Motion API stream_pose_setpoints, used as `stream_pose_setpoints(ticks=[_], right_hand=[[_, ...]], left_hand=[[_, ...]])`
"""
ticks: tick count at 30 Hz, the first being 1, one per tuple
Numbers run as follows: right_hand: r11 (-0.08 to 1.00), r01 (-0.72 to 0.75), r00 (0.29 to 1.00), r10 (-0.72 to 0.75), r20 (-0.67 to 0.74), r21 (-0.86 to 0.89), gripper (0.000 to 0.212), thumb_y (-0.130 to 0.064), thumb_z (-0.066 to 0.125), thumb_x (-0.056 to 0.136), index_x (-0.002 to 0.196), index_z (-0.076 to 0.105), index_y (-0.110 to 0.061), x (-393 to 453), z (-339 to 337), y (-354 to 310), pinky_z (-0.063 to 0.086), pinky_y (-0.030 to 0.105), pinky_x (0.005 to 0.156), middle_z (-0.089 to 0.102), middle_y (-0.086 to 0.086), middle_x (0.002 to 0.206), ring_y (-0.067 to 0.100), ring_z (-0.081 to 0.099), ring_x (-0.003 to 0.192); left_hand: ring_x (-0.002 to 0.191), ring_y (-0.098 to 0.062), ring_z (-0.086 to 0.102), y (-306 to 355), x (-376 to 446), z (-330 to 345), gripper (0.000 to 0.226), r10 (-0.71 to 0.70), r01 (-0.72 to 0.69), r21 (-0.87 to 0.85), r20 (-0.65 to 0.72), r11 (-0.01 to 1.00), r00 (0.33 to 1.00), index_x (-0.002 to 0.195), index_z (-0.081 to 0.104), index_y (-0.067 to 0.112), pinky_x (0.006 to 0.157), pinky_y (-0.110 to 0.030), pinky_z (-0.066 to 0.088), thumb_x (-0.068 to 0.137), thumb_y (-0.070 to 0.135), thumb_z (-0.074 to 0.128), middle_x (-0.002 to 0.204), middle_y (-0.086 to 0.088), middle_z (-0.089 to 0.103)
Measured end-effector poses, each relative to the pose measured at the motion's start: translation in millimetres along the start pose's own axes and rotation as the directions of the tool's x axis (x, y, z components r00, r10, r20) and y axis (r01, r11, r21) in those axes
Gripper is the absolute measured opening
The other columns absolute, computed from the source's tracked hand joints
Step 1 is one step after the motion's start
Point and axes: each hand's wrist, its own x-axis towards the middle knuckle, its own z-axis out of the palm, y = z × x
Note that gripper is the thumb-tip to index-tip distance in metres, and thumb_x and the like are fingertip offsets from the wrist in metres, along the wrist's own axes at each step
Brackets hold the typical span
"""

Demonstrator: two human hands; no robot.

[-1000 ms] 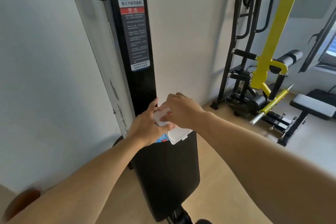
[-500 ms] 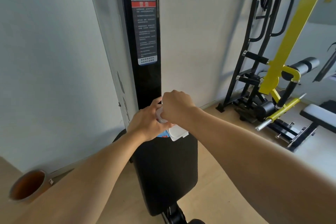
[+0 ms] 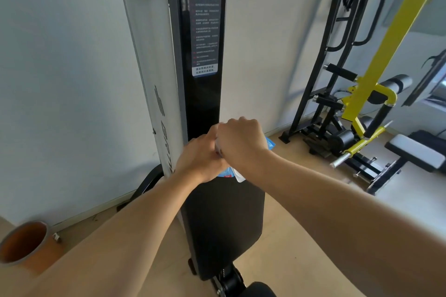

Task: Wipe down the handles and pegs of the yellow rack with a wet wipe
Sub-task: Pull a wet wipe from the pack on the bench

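A blue and white wet-wipe pack [image 3: 269,145] rests on top of a black padded bench back [image 3: 224,224], mostly hidden by my hands. My left hand [image 3: 200,159] grips the pack from the left. My right hand [image 3: 241,142] is closed over the pack's top, its fingers hidden; whether it pinches a wipe or the lid I cannot tell. The yellow rack [image 3: 386,55] stands far right, its yellow post leaning up, with a yellow handle bar and steel peg [image 3: 359,146] low near the floor.
A tall black machine column [image 3: 205,55] with a warning label rises right behind my hands. A black rack [image 3: 337,55] leans on the wall. An orange pipe end [image 3: 21,241] lies bottom left. A grey padded bench [image 3: 415,154] sits at right on the wooden floor.
The view has shifted left and down, so the yellow rack sits further right. My right hand has closed tighter over the pack's top, and the white lid is now nearly hidden.
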Motion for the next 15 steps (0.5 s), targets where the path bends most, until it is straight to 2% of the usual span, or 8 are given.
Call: stream_pose_setpoints(ticks=[3,6,9,11,13,15], right_hand=[[0.999,-0.029,0.999,0.028,-0.020,-0.033,0.025,-0.035,0.073,0.088,0.107,0.070,-0.019,3.7,2.6,-6.0,0.058,0.035,0.084,0.074,0.006,0.105,0.028,0.071,0.095],[0.998,-0.052,0.999,0.053,-0.011,0.018,0.025,-0.038,0.069,0.089,0.103,0.069,-0.017,8.0,1.1,-2.2,0.053,0.031,0.076,0.072,0.005,0.096,0.025,0.070,0.090],[0.994,-0.069,0.998,0.068,0.011,0.080,0.025,-0.038,0.067,0.087,0.099,0.068,-0.016,9.7,1.3,4.3,0.056,0.031,0.076,0.069,0.004,0.088,0.024,0.069,0.083],[0.974,-0.124,0.991,0.113,0.065,0.191,0.025,-0.038,0.068,0.084,0.094,0.068,-0.015,11.9,2.0,12.3,0.058,0.031,0.072,0.067,0.003,0.081,0.020,0.066,0.074],[0.911,-0.223,0.971,0.179,0.157,0.346,0.033,-0.045,0.072,0.079,0.086,0.068,-0.013,17.3,2.2,24.2,0.057,0.029,0.063,0.065,0.001,0.075,0.017,0.064,0.066],[0.851,-0.283,0.952,0.194,0.236,0.442,0.043,-0.058,0.074,0.075,0.085,0.071,-0.016,23.1,3.2,36.6,0.059,0.028,0.067,0.070,-0.001,0.079,0.016,0.067,0.069]], left_hand=[[0.073,-0.010,0.059,-2.3,0.8,2.3,0.034,0.001,0.000,0.046,-0.011,0.999,1.000,0.117,0.051,0.033,0.058,-0.020,0.044,0.088,0.048,0.061,0.094,0.011,0.069],[0.083,-0.014,0.065,-3.4,1.3,0.6,0.039,0.024,-0.024,0.019,0.001,1.000,1.000,0.118,0.050,0.032,0.067,-0.027,0.055,0.084,0.046,0.063,0.099,0.009,0.070],[0.093,-0.015,0.069,-3.7,0.8,-0.5,0.049,0.078,-0.078,0.020,-0.008,0.997,0.997,0.117,0.051,0.032,0.077,-0.033,0.060,0.078,0.056,0.067,0.103,0.009,0.072],[0.096,-0.012,0.069,-3.3,0.6,-0.6,0.055,0.137,-0.136,0.024,-0.034,0.990,0.990,0.120,0.052,0.034,0.081,-0.032,0.060,0.078,0.067,0.064,0.108,0.012,0.072],[0.099,-0.010,0.069,-3.1,0.6,-0.2,0.062,0.197,-0.196,0.019,-0.071,0.980,0.978,0.124,0.054,0.039,0.084,-0.033,0.060,0.077,0.079,0.055,0.112,0.017,0.072],[0.103,-0.010,0.070,-3.0,0.5,0.4,0.068,0.225,-0.225,0.015,-0.099,0.974,0.969,0.128,0.055,0.041,0.088,-0.033,0.059,0.076,0.085,0.049,0.116,0.019,0.071]])
